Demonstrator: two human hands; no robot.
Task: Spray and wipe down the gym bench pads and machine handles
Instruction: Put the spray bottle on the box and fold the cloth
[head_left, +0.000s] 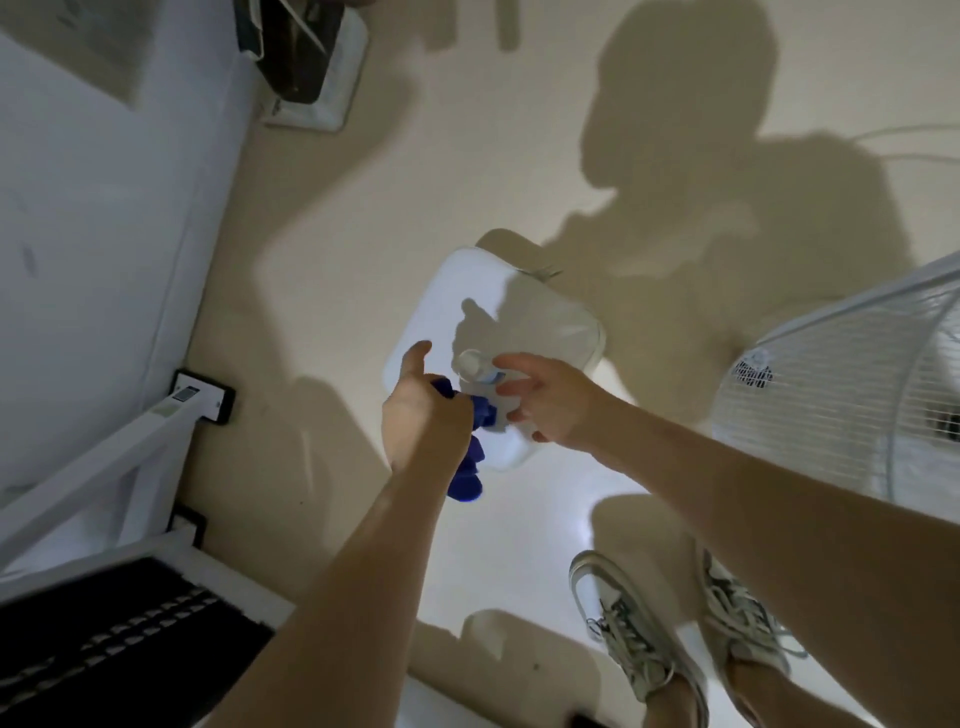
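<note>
The small spray bottle (474, 362) stands on a low white tabletop (467, 291), just beside the right hand (550, 405), whose fingers are spread open and grip nothing, while the left hand (415, 410), arm stretched downward, clutches a blue cloth (470, 467) close by.

counting as i go: two hands out front, my left hand (421, 410) and my right hand (553, 402). one blue cloth (470, 467). one small clear bottle (474, 362). one white square stool (467, 283). two sneakers (623, 629) down on the floor. one white fan (831, 395) at the right edge. two black end caps (203, 397) on one white frame (104, 457).
</note>
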